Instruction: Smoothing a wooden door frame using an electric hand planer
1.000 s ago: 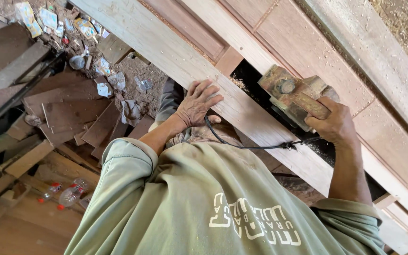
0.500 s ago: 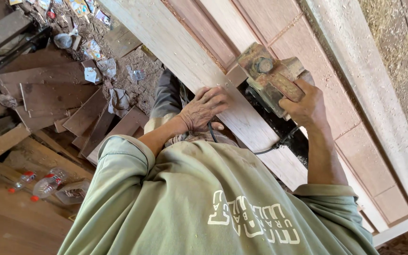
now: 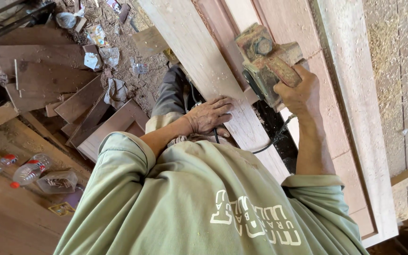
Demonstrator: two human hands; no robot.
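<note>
The power planer (image 3: pixel 266 61), a worn, dust-caked tool with a round knob on top, sits on the wooden door (image 3: pixel 308 108) near the inner edge of its long pale plank (image 3: pixel 204 61). The right hand (image 3: pixel 298 87) is wrapped tight around the planer's rear handle, fingers closed over it, forearm running straight down toward the sleeve. A black cord (image 3: pixel 272 139) trails from the tool back under the arm. The left hand (image 3: pixel 211 114) lies flat and spread on the plank just beside the planer, palm down, gripping nothing, fingertips pointing toward the tool. The door lies across the frame at a slant, with recessed panels between its rails and sawdust scattered over it. The person wears a green shirt (image 3: pixel 204 203) with white print on it, and one grey trouser leg (image 3: pixel 168 94) shows beside the plank. On the dirt floor to the left lie wood offcuts (image 3: pixel 53 80) in a loose heap, crumpled wrappers among them. Nearer the lower left corner rest two clear plastic bottles (image 3: pixel 27 172) with red caps and a clear plastic tub (image 3: pixel 57 182).
</note>
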